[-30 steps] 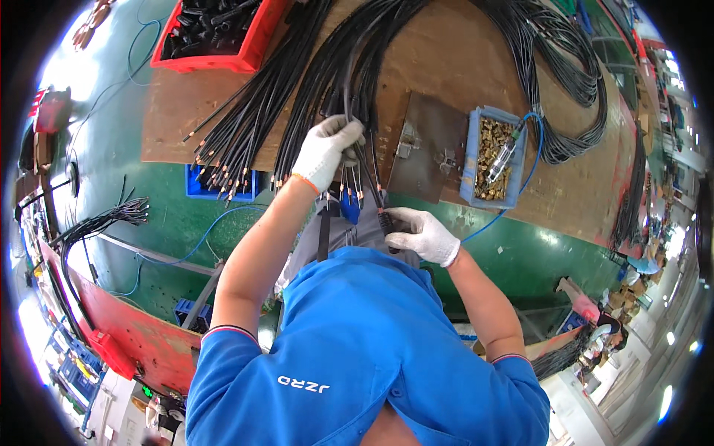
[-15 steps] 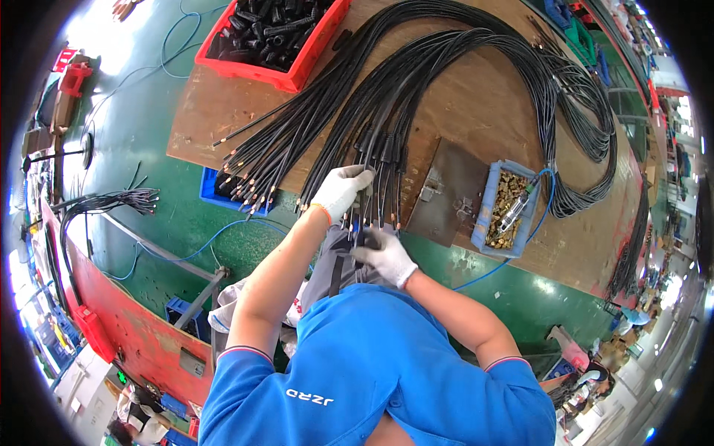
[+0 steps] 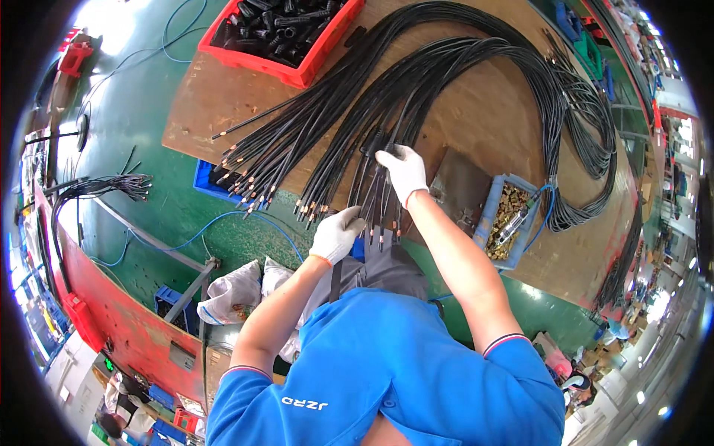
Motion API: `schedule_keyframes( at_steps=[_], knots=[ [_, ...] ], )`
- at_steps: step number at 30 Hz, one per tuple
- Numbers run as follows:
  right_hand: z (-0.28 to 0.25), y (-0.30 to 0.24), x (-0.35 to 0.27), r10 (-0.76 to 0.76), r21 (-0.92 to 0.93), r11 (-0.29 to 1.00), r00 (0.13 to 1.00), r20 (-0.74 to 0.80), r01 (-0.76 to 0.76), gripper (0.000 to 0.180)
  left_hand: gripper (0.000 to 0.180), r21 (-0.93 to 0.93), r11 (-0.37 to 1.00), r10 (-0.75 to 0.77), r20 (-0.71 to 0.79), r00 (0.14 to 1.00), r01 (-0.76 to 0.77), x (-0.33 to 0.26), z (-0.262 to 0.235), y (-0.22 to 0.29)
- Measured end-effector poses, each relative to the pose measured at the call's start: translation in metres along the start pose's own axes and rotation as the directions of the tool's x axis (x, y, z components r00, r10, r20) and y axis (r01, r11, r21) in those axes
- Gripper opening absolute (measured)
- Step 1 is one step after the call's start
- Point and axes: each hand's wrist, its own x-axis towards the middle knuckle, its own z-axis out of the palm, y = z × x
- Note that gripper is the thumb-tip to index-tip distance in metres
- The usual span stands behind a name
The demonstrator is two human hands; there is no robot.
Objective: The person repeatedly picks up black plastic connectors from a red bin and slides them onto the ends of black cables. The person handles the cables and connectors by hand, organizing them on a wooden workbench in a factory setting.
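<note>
Gloved in white, both hands are held over the near edge of the brown worktable; the left hand is placed lower, its fingertips beside the hanging ends of the black cables; whether a cable is pinched there cannot be told; the right hand is reached farther up, its thumb and fingers bent at the cables just below the black sleeves; contact seems to be made, but how firmly anything is grasped cannot be told.

The cables are laid across the tabletop in a wide arch, curved down at the right and fanned out toward the person, where copper-coloured tips are shown past the table's edge; a red crate is filled with black fittings at the far left; at the right, a blue bin is filled with brass-coloured pieces, and a hand tool joined to a blue hose is rested across them; between the cables and that bin, a dark flat plate is laid, partly hidden by the right forearm.
</note>
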Motion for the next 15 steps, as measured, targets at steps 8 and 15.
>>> schedule_keyframes(
  at_steps=[8, 15],
  knots=[
    [-0.014, -0.027, 0.030, -0.014, 0.018, 1.000, 0.990, -0.142, 0.017, 0.035, 0.068, 0.683, 0.726, 0.420, -0.348, 0.838, -0.081, 0.068, -0.041, 0.019],
    [-0.014, -0.063, 0.078, -0.214, -0.189, 0.962, 0.975, -0.063, 0.199, 0.030, 0.076, 0.712, 0.693, 0.169, -0.317, 0.933, 0.117, 0.102, -0.028, 0.005]
  ],
)
